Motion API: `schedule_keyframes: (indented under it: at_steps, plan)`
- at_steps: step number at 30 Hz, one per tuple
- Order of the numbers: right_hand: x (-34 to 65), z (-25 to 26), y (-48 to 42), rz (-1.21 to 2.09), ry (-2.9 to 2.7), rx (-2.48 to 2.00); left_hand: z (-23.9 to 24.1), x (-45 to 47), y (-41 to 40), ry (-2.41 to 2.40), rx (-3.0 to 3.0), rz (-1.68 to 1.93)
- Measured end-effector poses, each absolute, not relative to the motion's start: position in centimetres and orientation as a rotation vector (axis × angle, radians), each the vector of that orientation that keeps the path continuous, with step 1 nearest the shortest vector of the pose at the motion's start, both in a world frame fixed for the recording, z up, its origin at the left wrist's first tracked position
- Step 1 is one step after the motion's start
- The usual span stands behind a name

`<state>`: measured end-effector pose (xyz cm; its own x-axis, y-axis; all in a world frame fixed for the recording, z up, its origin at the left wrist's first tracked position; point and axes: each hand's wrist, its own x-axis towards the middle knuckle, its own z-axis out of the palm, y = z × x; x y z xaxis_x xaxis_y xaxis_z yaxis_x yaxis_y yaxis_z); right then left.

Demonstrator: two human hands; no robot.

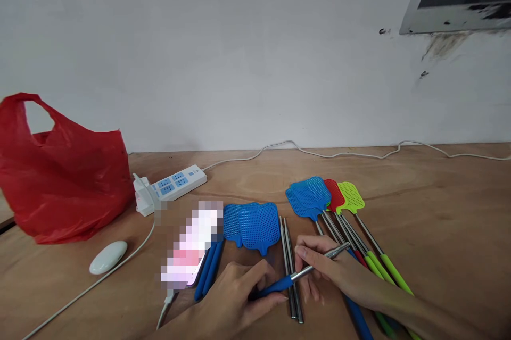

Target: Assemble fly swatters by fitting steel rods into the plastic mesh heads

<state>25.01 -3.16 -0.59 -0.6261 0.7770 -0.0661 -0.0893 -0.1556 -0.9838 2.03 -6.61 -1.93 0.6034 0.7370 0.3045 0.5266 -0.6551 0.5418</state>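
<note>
My left hand point(243, 292) is closed around the blue grip of a fly swatter handle point(275, 287), whose metal rod slants up to the right. My right hand point(319, 263) has its fingers closed about that rod; the exact contact is partly hidden. No paddle shows on the rod's free end. Beneath it lie loose metal rods point(285, 255) side by side. Just behind, blue swatter paddles point(259, 225) overlap on the table. Left of my left hand rest blue handle grips point(209, 271). My right forearm passes over a group of swatters with blue point(315, 193), red point(334, 193) and yellow-green point(351, 196) paddles.
A lit, blurred-out phone point(191, 249) lies left of the grips, with a cable attached. Behind it are a power strip point(175, 183) and a red plastic bag point(67, 175). A white oval object point(108, 257) sits by the cable. The wooden table point(447, 212) meets a wall.
</note>
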Motion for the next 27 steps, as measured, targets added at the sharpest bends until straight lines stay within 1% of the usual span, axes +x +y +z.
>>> schedule_keyframes:
  at_steps: [4, 8, 10, 13, 19, 23, 27]
  plan:
    - [25.1, -0.8, -3.0, 1.839, -1.463, -0.830, -1.6, 2.3, -6.5, 1.062, 2.360, 0.680]
    - [25.6, -0.3, -2.9, 1.764, -1.321, -0.887, -1.2, 2.3, -6.4, 1.148, 2.383, 0.520]
    - [25.8, 0.0, -2.8, 1.729, -1.226, -0.863, -1.3, 2.1, -6.4, 1.171, 2.426, 0.433]
    - [25.9, 0.2, -2.8, 1.649, -1.148, -0.785, -1.7, 1.8, -6.3, 1.212, 2.451, 0.404]
    - [25.9, 0.0, -2.7, 1.589, -1.304, -0.724, -1.6, 2.0, -6.2, 1.191, 2.534, 0.288]
    - [26.0, 0.2, -2.7, 1.587, -1.326, -0.723, -1.6, 2.0, -6.2, 1.188, 2.529, 0.355]
    - [26.2, 0.5, -2.7, 1.526, -1.316, -0.784, -1.5, 1.9, -6.3, 1.179, 2.493, 0.535]
